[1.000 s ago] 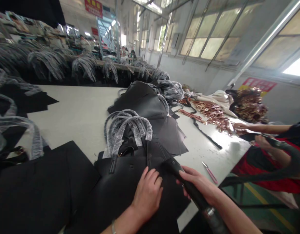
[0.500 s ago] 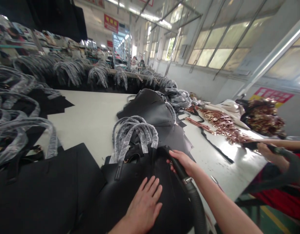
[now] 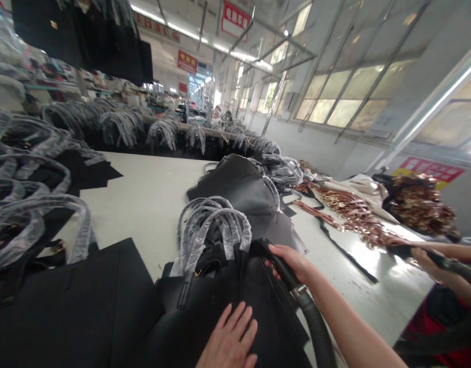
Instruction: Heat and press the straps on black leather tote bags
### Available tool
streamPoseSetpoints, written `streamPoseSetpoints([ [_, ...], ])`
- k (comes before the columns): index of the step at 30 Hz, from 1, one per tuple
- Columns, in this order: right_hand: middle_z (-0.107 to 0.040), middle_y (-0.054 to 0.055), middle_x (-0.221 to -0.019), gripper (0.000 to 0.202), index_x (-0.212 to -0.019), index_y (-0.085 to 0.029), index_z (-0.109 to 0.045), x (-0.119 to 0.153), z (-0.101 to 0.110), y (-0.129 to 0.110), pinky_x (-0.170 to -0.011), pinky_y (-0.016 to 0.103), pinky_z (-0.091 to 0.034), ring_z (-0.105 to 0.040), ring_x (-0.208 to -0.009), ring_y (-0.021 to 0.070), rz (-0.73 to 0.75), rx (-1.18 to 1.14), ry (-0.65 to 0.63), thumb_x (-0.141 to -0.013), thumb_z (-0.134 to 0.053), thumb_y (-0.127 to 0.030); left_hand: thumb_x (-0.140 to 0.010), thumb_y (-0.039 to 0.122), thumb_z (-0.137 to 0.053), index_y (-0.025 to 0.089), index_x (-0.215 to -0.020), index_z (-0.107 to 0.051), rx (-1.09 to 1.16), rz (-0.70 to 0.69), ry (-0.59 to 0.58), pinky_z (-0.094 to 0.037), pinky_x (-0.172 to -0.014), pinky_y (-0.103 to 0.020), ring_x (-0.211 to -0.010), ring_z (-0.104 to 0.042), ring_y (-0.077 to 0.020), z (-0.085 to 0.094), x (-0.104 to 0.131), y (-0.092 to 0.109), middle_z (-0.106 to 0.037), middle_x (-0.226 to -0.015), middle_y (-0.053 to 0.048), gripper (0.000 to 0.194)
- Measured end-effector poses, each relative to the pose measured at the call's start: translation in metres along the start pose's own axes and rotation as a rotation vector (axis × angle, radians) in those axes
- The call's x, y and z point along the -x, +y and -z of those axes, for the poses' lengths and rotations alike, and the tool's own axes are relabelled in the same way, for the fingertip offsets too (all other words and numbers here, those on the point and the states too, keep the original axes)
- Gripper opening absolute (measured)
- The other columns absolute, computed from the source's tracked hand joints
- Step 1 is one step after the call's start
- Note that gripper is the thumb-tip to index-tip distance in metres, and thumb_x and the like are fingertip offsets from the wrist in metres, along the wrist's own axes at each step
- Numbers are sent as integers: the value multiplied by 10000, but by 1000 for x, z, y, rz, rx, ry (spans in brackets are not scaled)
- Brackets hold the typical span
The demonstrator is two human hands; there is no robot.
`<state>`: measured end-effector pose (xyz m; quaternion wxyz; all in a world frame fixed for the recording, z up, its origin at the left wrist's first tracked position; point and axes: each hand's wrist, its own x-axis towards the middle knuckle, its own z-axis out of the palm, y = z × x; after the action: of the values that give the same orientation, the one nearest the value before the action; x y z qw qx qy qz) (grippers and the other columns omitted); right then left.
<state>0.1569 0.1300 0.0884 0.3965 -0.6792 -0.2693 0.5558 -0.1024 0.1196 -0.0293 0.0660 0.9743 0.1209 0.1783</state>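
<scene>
A black handbag [image 3: 189, 329] lies in front of me, with clear plastic wrapped round its looped handles [image 3: 241, 227]. My left hand [image 3: 231, 340] rests flat on its front panel, fingers spread. In my right hand [image 3: 292, 260] is the black handle of a ribbed hose [image 3: 316, 319], which looks like a vacuum cleaner's. The nozzle end points at the bag's upper right, by the base of the handles; its tip is hard to make out. Further black bags [image 3: 239, 181] are piled behind this one.
More black bags [image 3: 70, 317] lie at the left. Brown straps with gold-coloured clasps [image 3: 338, 202] and a black strap [image 3: 346, 250] lie on the white table [image 3: 143, 199]. At the right, a co-worker's hand [image 3: 427, 258] grips another hose.
The view has tilted up, so most things sit lower in the picture. My left hand stays flat on the bag and my right hand keeps its grip on the hose.
</scene>
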Motion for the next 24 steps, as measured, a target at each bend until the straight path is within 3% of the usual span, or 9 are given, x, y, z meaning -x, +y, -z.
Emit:
streamPoseSetpoints([
  [7,-649,17,-645,179,-921,-181,-476,-14,-5,-14,-323,210,-468,-572,-378,119,12,53,11,-939,-466,-359,-911,485,-499,213,-1291,-522,-174,-119,133,-415,-1033,-349,-1269,-481,-231,-15,2,-9,-564,-1342,-54,468],
  [10,-609,-27,-620,168,-958,-190,-470,-19,-6,-15,-324,179,-450,-552,-370,94,96,42,92,-943,-471,-357,-907,470,-511,229,-1307,-511,-125,-76,124,-385,-1058,-344,-1289,-457,-222,-12,2,-7,-540,-1370,-46,466],
  [13,-603,-38,-633,202,-987,-203,-469,-6,2,-10,-324,158,-439,-550,-371,80,130,32,149,-933,-494,-396,-909,484,-497,241,-1317,-505,-42,-25,79,-384,-1065,-360,-1300,-447,-225,-6,2,-3,-517,-1394,-47,475],
  [19,-655,1,-680,238,-980,-197,-498,45,14,23,-330,182,-467,-571,-379,97,12,44,39,-911,-512,-423,-898,444,-527,259,-1348,-488,68,21,85,-347,-1094,-381,-1315,-428,-237,-3,3,1,-481,-1427,-42,487],
  [24,-645,-4,-663,214,-967,-190,-489,20,-6,17,-319,176,-456,-569,-380,99,34,39,-15,-922,-495,-399,-902,434,-522,256,-1337,-498,45,11,75,-351,-1095,-380,-1315,-428,-232,-2,2,3,-488,-1422,-41,471],
])
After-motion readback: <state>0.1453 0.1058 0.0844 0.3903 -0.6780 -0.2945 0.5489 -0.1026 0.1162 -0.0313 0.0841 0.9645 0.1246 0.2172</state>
